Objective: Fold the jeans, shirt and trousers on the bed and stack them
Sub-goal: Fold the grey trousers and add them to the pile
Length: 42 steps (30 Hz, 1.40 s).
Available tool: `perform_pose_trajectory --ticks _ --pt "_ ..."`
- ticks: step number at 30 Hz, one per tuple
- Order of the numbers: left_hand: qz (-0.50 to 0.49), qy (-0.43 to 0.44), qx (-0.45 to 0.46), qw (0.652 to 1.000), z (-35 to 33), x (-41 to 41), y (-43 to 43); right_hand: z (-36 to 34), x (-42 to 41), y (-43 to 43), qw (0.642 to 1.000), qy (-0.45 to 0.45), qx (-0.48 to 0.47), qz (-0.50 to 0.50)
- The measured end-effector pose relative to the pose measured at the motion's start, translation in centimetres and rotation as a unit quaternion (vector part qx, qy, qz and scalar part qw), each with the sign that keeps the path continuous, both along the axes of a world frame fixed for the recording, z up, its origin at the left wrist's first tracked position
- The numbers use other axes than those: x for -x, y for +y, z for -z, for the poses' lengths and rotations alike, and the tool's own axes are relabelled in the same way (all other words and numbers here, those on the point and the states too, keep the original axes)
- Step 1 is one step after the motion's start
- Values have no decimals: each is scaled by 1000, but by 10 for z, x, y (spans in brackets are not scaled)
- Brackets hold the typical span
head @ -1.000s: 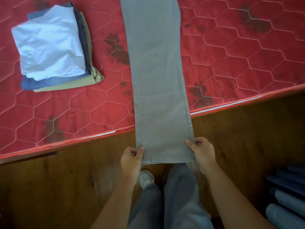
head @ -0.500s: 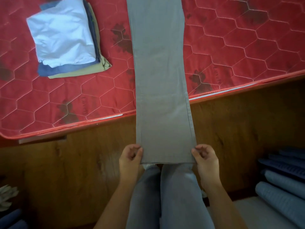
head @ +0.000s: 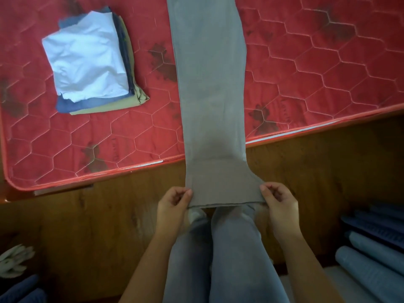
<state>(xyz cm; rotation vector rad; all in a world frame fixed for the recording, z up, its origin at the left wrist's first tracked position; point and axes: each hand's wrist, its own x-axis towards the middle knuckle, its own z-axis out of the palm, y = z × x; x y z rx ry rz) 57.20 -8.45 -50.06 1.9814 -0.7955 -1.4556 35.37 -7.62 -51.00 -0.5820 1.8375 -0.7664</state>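
Here, my left grip [head: 172,206] and right grip [head: 282,206] each pinch a hem corner of the grey trousers [head: 209,84], stretched toward 12 o'clock across the red bed [head: 328,73]; the folded stack [head: 87,60] of 3 garments sits at 10 o'clock.

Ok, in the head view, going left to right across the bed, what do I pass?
Stack of folded clothes → grey trousers, laid lengthwise and hanging over the near edge → bare stretch of the red mattress.
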Motion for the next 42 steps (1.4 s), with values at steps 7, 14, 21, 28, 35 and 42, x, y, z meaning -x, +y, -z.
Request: perform_pose_trajectory --ticks 7,14,21,28,35,42 --pt "9 -10 50 999 -12 13 -86 -4 20 -109 992 -56 66 -97" --pt "-20 -114 82 990 14 21 -164 30 33 -201 975 10 86 -205" --pt "-26 -161 91 982 65 -1 -262 73 10 -294 977 87 98 -169" --pt "-15 -56 108 992 114 -15 -373 113 -12 -414 983 83 103 -127" --pt "-3 -86 88 992 165 -13 -442 154 -15 -475 977 146 50 -146" --pt "295 -335 287 848 181 -2 -374 173 -56 -393 828 386 232 -333"
